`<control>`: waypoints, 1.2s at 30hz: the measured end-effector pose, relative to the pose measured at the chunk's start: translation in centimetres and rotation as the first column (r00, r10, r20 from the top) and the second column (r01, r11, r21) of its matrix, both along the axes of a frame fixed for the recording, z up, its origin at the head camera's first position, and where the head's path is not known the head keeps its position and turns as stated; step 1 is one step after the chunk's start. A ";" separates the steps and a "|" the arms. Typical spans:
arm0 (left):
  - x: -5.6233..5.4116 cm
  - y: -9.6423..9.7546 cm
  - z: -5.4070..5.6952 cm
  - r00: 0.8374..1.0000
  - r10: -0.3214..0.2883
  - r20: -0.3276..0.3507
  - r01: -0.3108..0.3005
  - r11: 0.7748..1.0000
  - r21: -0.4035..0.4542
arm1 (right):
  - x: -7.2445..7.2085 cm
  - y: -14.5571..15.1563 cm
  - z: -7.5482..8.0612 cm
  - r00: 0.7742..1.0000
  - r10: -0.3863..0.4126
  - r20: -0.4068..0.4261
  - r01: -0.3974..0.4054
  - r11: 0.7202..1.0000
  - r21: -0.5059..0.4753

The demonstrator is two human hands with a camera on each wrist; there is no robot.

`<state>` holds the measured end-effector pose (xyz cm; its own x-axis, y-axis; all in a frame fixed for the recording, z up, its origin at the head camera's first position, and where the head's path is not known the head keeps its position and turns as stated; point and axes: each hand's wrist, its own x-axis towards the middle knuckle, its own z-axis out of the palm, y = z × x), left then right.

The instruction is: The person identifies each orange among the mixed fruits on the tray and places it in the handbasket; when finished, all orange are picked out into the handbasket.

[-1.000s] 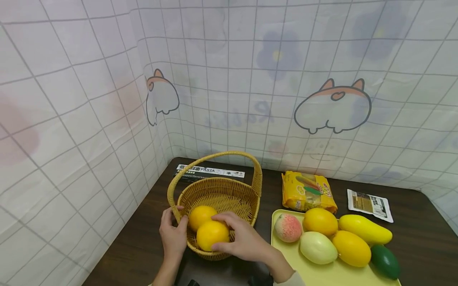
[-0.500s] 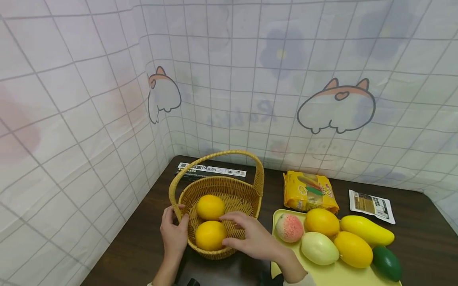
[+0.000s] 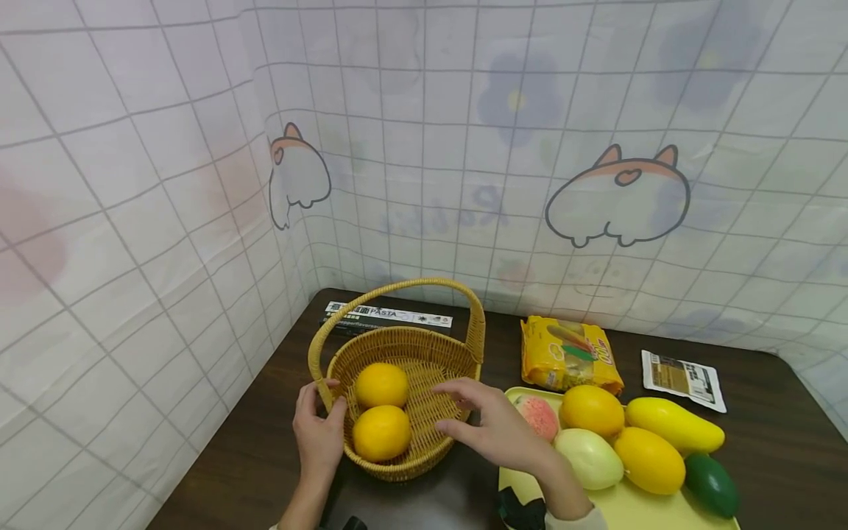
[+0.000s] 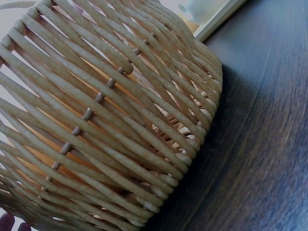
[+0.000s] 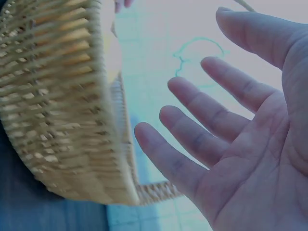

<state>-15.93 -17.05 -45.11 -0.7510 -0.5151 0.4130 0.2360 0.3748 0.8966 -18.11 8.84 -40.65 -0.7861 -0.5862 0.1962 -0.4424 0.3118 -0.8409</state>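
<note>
Presently, the left hand [image 3: 320, 436] has its grip on the wicker basket [image 3: 422, 401], by the foot of its handle, while the right hand [image 3: 493, 427], its grip released and its fingers apart, is at the basket's right side. Inside the basket, a front yellow fruit [image 3: 381, 433] touches a rear yellow fruit [image 3: 382, 386]. Farther right on the dark counter [image 3: 245, 456], a pale yellow tray [image 3: 639, 511] carries other fruits [image 3: 649, 461].

The table [image 3: 228, 471] is dark brown, with wood grain. On it stands a wicker basket [image 3: 397, 472]. Behind the basket lies a PASTA box [image 3: 397, 318]; to its right, a pale yellow tray [image 3: 642, 511], a yellow package [image 3: 571, 357] and, farthest, a flat packet [image 3: 685, 379].
</note>
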 end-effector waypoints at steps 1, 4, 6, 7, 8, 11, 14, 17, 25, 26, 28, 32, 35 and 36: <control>0.0 0.0 0.0 1.000 0.001 -0.001 -0.001 1.000 0.000 | 0.0 0.2 0.1 1.000 -0.013 0.003 0.013 1.000 -0.008; 0.0 0.0 0.0 1.000 0.003 -0.003 -0.003 1.000 0.001 | 0.0 1.0 0.5 0.999 -0.042 0.004 0.042 0.999 -0.034; 0.0 0.0 0.0 1.000 0.002 -0.004 -0.002 1.000 0.004 | 0.0 1.6 0.7 0.998 -0.062 0.003 0.062 0.997 -0.047; 0.0 0.0 0.0 1.000 0.003 -0.003 -0.003 1.000 0.004 | 0.0 1.9 0.7 0.997 -0.075 0.004 0.075 0.996 -0.050; 0.0 0.0 -0.1 1.000 0.002 -0.002 -0.002 1.000 0.005 | 0.0 2.2 0.7 0.996 -0.086 -0.004 0.085 0.995 -0.056; -0.1 0.1 -0.2 1.000 -0.006 -0.003 0.006 1.000 0.010 | 0.0 3.0 0.9 0.991 -0.135 -0.012 0.133 0.987 -0.085; -0.1 0.0 -0.3 1.000 -0.013 -0.005 0.013 1.000 0.010 | 0.0 3.8 0.9 0.982 -0.185 -0.032 0.179 0.976 -0.126; -0.1 0.0 -0.3 1.000 -0.008 -0.008 0.009 1.000 0.008 | 0.0 4.6 0.8 0.973 -0.228 -0.042 0.220 0.965 -0.140; -0.2 0.0 -0.2 1.000 -0.001 -0.010 0.001 1.000 0.004 | 0.6 7.1 0.7 0.942 -0.323 -0.094 0.315 0.945 -0.083; -0.2 0.0 -0.2 1.000 -0.004 -0.010 0.004 1.000 0.005 | 0.7 7.4 0.6 0.935 -0.335 -0.114 0.328 0.942 -0.078; -0.2 0.0 -0.3 1.000 -0.009 -0.010 0.009 1.000 0.011 | 1.0 8.2 0.2 0.923 -0.356 -0.148 0.347 0.934 -0.080; -0.1 0.0 -0.2 1.000 -0.003 -0.004 0.004 1.000 0.017 | 1.7 9.9 -0.5 0.892 -0.405 -0.203 0.396 0.914 -0.084; 0.0 0.1 -0.1 1.000 0.004 0.008 -0.004 1.000 0.019 | 2.2 11.0 -0.9 0.866 -0.448 -0.222 0.441 0.894 -0.082; 0.0 0.1 0.0 1.000 0.005 0.012 -0.005 1.000 0.020 | 2.4 11.3 -1.0 0.858 -0.459 -0.230 0.452 0.888 -0.084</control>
<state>-15.92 -16.99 -45.16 -0.7531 -0.5274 0.3934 0.2233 0.3576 0.9068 -15.72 20.14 -41.63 -0.8922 -0.1658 0.4200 -0.4425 0.5068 -0.7398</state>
